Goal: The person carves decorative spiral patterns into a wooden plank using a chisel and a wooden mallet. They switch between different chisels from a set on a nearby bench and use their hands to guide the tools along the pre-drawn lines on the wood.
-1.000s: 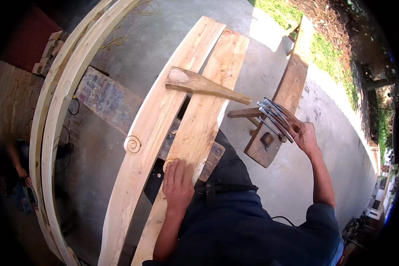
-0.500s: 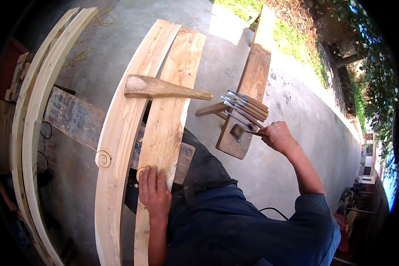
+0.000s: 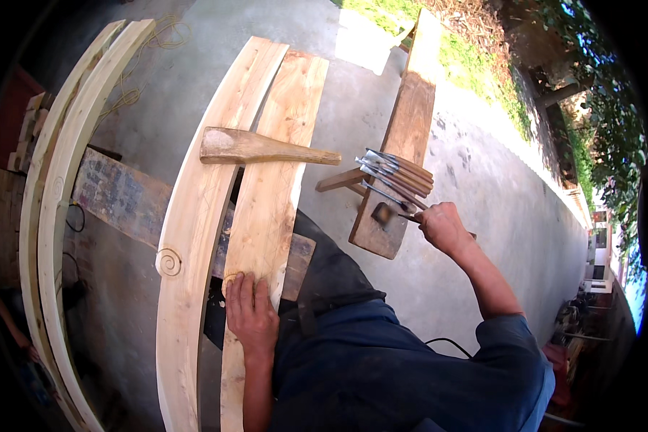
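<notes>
My left hand (image 3: 252, 311) lies with fingers stretched out on a pale wooden plank (image 3: 270, 187), beside a small curved marking. Over the bench at the right, my right hand (image 3: 443, 229) is closed around a chisel (image 3: 419, 217); its handle end sticks out past the hand. The chisel's front end is by a small dark square block (image 3: 383, 213) on the bench; whether they touch I cannot tell. Several wood-handled chisels (image 3: 409, 176) lie in a row just beyond. A wooden mallet (image 3: 266, 149) rests across the plank and the curved beam (image 3: 183, 230) beside it, which bears a carved spiral.
The narrow wooden bench (image 3: 410, 119) stretches away at the right. A paint-stained board (image 3: 119, 189) runs crosswise under the planks. Two more curved beams (image 3: 50, 237) stand at the left, near a yellow cord (image 3: 126, 97). Another person's hand (image 3: 30, 351) shows at the lower left.
My right hand has shifted slightly left and toward me, and the chisel's handle end now shows beyond it. My left hand stays on the plank.
</notes>
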### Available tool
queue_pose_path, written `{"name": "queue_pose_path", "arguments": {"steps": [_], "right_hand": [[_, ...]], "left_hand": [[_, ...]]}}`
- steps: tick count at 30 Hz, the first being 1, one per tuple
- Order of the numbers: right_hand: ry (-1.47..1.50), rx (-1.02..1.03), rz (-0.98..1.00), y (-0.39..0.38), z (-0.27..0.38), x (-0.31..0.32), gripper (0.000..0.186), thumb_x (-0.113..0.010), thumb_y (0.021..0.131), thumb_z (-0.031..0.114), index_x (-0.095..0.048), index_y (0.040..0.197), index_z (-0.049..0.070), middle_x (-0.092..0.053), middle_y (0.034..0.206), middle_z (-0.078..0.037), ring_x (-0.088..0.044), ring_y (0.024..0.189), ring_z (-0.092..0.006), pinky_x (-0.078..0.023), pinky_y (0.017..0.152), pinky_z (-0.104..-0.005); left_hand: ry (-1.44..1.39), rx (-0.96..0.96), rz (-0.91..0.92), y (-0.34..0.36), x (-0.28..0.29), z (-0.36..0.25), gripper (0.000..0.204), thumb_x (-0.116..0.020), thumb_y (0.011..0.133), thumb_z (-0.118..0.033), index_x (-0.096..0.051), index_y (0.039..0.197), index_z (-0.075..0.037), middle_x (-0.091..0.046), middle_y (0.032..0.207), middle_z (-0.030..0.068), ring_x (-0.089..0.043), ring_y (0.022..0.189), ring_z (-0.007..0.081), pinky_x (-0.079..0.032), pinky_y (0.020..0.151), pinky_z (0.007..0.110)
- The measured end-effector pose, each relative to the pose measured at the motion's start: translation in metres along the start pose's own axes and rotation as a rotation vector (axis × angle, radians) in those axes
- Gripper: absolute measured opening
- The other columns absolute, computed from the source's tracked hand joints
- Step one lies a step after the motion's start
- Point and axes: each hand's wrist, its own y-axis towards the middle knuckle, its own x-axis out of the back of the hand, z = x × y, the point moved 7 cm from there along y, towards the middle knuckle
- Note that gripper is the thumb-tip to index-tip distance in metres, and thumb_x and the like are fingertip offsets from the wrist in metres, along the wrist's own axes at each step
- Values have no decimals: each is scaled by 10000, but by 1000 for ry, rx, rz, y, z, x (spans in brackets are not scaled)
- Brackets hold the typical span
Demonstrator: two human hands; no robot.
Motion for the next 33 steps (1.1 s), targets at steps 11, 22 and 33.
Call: {"name": "queue_pose_path", "arguments": {"steps": [11,22,33], "right_hand": [[492,614,-19,25,197,145,196,-790,945,241,-773,1080,100,-734,801,-91,-748,759,-325,-561,673,-459],[480,366,-516,166,186,173,662,-853,920,267,-618,1513,87,-744,1362,-191,-727,1236,-401,-593,1039,-447],[431,353,-446,263,189,100,879,-833,847,56,-485,1651,119,-671,1464,-193,-706,1258,-408,-605,1032,-448]], "left_hand": [[-130,-294,-181,25,44,-58,400,-661,1047,-104,-628,1426,22,-691,1359,200,-686,1289,360,-555,1121,509],[19,-84,-92,36,41,16,574,-683,936,-117,-651,1507,-74,-560,913,36,-617,835,194,-501,719,342],[12,-40,-292,130,24,69,347,-768,959,-188,-719,1283,-76,-534,851,13,-600,732,165,-473,630,328]]}}
